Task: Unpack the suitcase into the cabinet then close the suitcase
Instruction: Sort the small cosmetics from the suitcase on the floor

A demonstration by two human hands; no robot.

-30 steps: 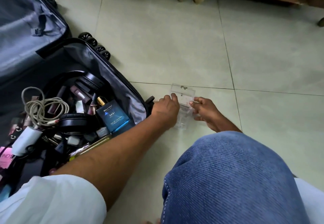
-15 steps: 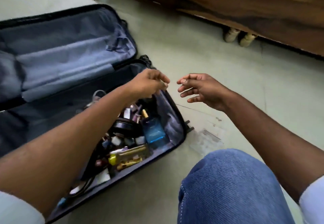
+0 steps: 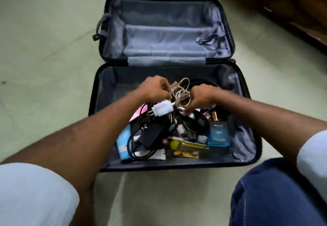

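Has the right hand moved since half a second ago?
Yes. The right hand went from above the floor beside the open black suitcase to inside it, at the coiled beige cable.

Pale green tiled floor [image 3: 53,31], dark wooden furniture [image 3: 283,4] at upper right, soft even light

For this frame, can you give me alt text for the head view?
Both hands reach into an open suitcase on a tiled floor: the left hand and right hand grip a coiled white cable with its white charger, above cluttered toiletries including a blue perfume box.
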